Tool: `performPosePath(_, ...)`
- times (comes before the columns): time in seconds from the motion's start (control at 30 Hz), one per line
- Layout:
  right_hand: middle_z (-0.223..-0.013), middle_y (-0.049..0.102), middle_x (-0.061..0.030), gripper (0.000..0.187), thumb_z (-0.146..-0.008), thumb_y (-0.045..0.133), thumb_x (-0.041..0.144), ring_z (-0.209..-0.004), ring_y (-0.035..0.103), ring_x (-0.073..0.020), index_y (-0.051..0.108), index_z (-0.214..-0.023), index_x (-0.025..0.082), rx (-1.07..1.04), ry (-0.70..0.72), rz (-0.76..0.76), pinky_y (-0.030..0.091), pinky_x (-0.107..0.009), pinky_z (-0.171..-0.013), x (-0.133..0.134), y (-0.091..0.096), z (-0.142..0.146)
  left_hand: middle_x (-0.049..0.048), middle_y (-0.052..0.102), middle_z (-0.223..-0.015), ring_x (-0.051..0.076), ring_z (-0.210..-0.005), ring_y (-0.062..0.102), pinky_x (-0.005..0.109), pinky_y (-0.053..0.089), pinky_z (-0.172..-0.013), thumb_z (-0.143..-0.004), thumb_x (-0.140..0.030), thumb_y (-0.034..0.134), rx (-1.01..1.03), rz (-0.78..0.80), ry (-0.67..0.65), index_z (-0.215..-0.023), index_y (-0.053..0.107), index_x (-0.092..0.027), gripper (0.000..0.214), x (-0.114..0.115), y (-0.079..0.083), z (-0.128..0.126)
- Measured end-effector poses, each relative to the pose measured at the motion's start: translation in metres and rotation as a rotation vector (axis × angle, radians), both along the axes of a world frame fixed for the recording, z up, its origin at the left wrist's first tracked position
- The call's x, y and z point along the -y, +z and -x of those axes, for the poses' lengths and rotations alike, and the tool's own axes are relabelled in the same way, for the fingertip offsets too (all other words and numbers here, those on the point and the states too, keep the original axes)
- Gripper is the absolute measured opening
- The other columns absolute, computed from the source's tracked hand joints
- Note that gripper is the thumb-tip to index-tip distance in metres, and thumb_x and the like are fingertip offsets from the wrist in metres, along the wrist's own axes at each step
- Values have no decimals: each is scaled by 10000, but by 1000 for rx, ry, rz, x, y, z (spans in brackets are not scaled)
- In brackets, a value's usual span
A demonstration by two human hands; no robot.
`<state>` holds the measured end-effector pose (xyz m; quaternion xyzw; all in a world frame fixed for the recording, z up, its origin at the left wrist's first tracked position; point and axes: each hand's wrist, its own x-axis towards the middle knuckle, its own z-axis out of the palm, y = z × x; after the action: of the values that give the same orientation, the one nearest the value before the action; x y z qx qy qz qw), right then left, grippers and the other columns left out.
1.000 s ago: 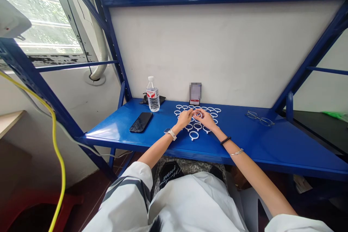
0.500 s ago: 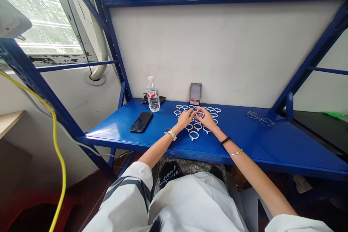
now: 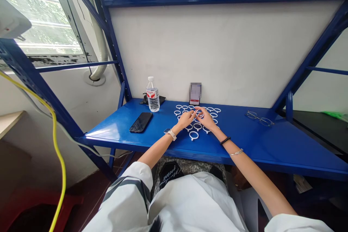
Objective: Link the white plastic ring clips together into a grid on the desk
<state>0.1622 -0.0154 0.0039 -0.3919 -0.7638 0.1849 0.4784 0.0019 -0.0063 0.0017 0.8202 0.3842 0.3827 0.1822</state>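
The left hand (image 3: 187, 119) and right hand (image 3: 205, 119) cover some of the white rings (image 3: 194, 140), so their full number cannot be told, nor exactly what sits between the fingertips. The upright card (image 3: 195, 92) at the wall is blurred into squares. Lettering on the bottle (image 3: 154, 106) is too small to read, and the bottle partly hides a black thing (image 3: 162, 99). The picture's edges cut off the window (image 3: 40, 14), the red stool (image 3: 72, 203), the right sleeve (image 3: 296, 224) and a green thing (image 3: 334, 115), too blurred to name.
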Motion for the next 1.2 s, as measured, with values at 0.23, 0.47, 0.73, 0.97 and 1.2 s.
performPosePath(0.23,-1086,598,-97,419,-787,588,354,-731,610,-184,532,-1178,215,-17,-23,24,546,-350,-646,2,1,1,-8,554,-562,123,-484,525,221,329,-504,-976,-440,314,7,21,3,-819,521,-166,378,0,0,0)
performPosePath(0.47,-1114,613,-105,390,-799,584,382,-775,607,-206,555,-1154,224,-27,-43,42,557,-355,-650,4,4,2,-27,540,-542,120,-463,507,217,327,-495,-971,-455,324,19,35,-4,-925,525,-167,354,0,-1,1)
performPosePath(0.73,-1156,621,-101,300,-839,543,367,-986,618,-249,572,-1099,220,-43,-32,70,546,-376,-747,5,5,1,-35,524,-533,126,-461,508,214,317,-496,-976,-454,314,43,16,20,-992,504,-165,347,0,-1,1)
performPosePath(0.97,-1127,647,-84,292,-878,504,421,-1063,605,-252,575,-1091,235,-70,-52,108,527,-404,-824,-2,-1,-2,-50,505,-517,129,-449,500,212,314,-499,-979,-416,324,58,19,23,-1045,481,-166,303,1,1,1)
performPosePath(1.2,-1163,633,-91,313,-882,492,466,-1085,590,-262,581,-1074,235,-61,-81,105,516,-402,-826,-3,-2,-3,-61,468,-492,119,-434,463,211,296,-492,-979,-372,337,67,30,18,-1053,474,-166,258,1,1,2)
